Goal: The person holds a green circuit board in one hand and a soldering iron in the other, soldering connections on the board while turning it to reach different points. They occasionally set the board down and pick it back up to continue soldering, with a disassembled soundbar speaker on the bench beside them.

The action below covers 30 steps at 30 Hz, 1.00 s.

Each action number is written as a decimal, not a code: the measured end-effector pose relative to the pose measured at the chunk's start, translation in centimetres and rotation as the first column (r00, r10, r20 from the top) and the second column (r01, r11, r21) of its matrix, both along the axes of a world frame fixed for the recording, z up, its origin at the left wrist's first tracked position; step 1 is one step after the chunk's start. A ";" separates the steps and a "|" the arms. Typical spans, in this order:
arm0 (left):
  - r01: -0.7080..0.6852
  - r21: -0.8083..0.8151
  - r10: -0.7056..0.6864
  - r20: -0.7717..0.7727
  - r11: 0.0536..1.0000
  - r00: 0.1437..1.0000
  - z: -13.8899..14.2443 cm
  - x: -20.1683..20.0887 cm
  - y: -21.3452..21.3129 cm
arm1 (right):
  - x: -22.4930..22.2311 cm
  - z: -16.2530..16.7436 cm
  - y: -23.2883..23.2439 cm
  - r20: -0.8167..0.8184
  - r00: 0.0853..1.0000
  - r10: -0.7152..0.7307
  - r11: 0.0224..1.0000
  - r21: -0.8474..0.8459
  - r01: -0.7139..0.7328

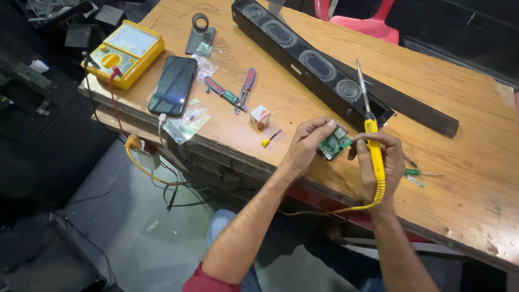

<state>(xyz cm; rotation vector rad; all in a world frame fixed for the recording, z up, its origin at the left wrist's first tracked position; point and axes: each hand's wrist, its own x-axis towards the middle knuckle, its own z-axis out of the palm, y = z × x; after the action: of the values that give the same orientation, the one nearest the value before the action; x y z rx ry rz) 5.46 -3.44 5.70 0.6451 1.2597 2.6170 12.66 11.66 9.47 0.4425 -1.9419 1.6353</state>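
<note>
Yellow plastic marks the handle of the slim metal-tipped soldering iron [373, 146], which the person's right hand [378, 167] clasps, fingers closed round it, tip pointing up and away over the worn wooden workbench [459, 92]. The left hand [308, 146] pinches a small green circuit board [334, 143] by its edge, just above the bench's near side.

Judged from the head view, the tip, if hot, could singe the long black speaker bar [324, 67] close behind it, or the board could slip from so light a pinch.

Counted: one iron, one board, one bar, one yellow multimeter [123, 51], one black smartphone [173, 85], one pair of red-handled pliers [232, 89], one green-handled screwdriver [421, 173].
</note>
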 end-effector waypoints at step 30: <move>0.045 0.027 -0.047 0.101 0.999 0.994 -0.6 -0.3 0.5 | 12.4 1.3 15.4 -0.044 0.991 -0.129 0.899 0.417 0.135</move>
<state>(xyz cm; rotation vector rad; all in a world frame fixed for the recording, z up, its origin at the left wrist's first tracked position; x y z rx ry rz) 5.11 -2.93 5.09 0.5316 1.1708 2.5963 25.05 27.04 10.74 0.4710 -2.2619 1.1206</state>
